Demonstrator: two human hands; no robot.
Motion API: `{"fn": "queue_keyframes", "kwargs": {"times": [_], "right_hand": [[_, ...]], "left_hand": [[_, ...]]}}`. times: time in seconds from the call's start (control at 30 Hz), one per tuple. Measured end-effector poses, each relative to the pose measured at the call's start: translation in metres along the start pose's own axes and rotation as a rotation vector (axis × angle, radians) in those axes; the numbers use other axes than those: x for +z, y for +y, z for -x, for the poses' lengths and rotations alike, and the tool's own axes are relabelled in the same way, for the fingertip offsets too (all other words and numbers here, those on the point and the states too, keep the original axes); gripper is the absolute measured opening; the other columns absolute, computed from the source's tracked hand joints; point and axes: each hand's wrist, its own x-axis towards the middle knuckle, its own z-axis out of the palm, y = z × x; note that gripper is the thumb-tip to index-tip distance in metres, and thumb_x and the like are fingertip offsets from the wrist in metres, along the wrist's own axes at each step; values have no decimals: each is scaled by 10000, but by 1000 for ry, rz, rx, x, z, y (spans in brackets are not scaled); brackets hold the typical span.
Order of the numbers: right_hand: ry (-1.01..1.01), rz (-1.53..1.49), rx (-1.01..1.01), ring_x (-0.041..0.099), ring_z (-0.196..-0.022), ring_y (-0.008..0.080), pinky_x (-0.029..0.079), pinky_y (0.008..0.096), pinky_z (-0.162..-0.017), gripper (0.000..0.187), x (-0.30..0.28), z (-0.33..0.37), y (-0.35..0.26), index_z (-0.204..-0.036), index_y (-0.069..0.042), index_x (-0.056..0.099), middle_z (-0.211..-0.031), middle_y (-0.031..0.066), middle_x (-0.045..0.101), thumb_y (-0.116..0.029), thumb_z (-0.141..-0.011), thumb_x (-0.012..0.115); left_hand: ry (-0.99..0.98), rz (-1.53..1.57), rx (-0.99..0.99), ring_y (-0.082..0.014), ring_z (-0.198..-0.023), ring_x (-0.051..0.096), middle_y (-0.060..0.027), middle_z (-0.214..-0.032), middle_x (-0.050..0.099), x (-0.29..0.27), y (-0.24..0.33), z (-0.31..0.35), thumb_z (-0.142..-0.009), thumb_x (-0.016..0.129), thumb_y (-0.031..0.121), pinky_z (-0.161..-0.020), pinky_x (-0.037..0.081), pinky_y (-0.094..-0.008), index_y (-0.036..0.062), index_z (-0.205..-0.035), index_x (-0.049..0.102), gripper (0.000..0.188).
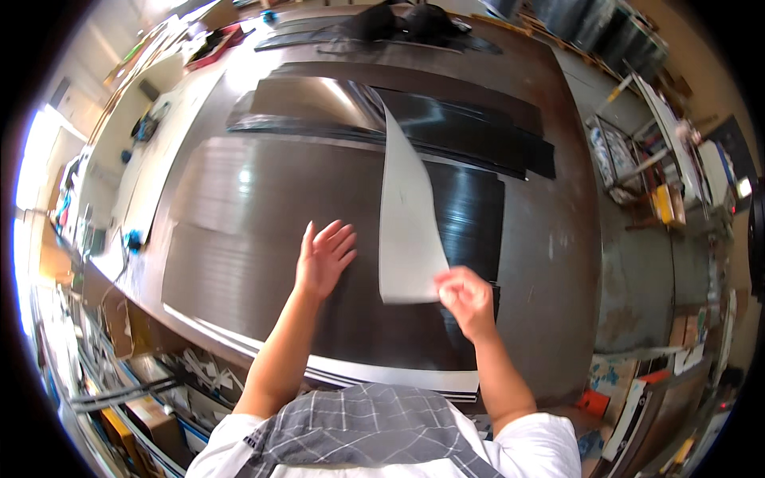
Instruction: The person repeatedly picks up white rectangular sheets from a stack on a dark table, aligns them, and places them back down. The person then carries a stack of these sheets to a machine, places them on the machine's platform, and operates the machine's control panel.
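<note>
While one corner is hanging from a pinch: the right hand is gripping the near right corner of a long, thin, white flexible sheet between thumb and fingers; blur is hiding how firmly.
Free hand: the left hand is hovering with its fingers loosely spread and holding nothing, over a broad, glossy, dark-brown flat sheet; I cannot tell whether it is touching.
White sheet: it is rising over the middle of the table, narrowing and twisting toward its far end, beside narrow, glossy black panels.
Crease risk: a kink could be forming at that twist if the held corner is pulling sideways while the far end is lagging.
Slip risk: since only one corner is visibly being held, a weak pinch could be letting the sheet flop.
Scuff risk: a dragging edge could be marking the glossy faces beneath.
Tabletop: a large, smooth, dark-brown tabletop is carrying everything, with a soft black bundle lying at the far end.
Room: a long white bench is running along the left; big grey cylinders are standing at far right, beyond a grey floor.
</note>
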Motion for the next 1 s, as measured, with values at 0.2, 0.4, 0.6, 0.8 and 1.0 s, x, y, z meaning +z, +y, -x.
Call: {"fn": "queue_keyframes", "kwargs": {"times": [0.2,0.4,0.6,0.8,1.0], "right_hand": [[112,172,449,603,-981,190,493,308,-812,530,-4,108,-18,-1221,-3,515,-1163,162,584,57,-696,562],[33,895,637,642,-796,297,497,377,-718,253,-72,158,-9,-902,30,620,-813,169,656,-23,-663,557],[73,1765,794,603,-1007,344,407,526,-930,159,-160,172,43,-894,-44,643,-1010,196,646,-145,-801,563],[162,1180,317,481,-1214,343,380,416,-1025,597,-28,56,24,-1258,-59,524,-1309,148,516,-245,-735,744],[-309,613,418,583,-888,162,468,310,-799,423,94,-43,30,-1079,-23,613,-967,80,641,-231,-739,753]], "left_hand": [[-170,277,-25,-273,-1188,498,-128,-1310,509,-7,-2,-12,-841,463,706,-997,407,-443,41,-1284,466,799],[-5,294,75,-259,-1082,584,-116,-1182,616,-24,-16,-3,-905,550,267,-967,444,-414,25,-1190,540,374],[170,247,10,-274,-955,629,-129,-1035,646,-44,3,3,-877,569,157,-878,505,-412,4,-1056,577,235],[222,22,296,-229,-978,630,-101,-1077,628,-36,42,72,-836,608,14,-854,531,-388,21,-1133,533,307],[118,96,387,-197,-999,621,-81,-1108,632,-67,82,146,-871,600,34,-876,516,-380,41,-1136,563,267]]}}
